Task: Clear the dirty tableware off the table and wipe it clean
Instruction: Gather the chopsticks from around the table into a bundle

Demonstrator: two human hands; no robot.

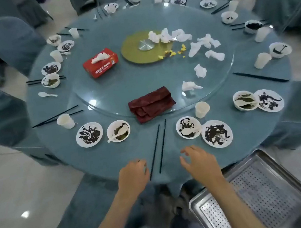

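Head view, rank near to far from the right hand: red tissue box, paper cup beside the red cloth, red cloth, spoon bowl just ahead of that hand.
From the right hand:
1. spoon bowl, straight ahead.
2. paper cup, just beyond that bowl.
3. red cloth, ahead and to the left.
4. red tissue box, far left, past the cloth.

The cloth (152, 104) lies on the near edge of the turntable (121, 86). Before it lie chopsticks (159, 148). Left of it sit a bowl (118, 131) and plate (89, 134); right of it, a cup (201, 109). Behind it stand a tissue box (100, 63) and, maybe, crumpled napkins (180, 35).
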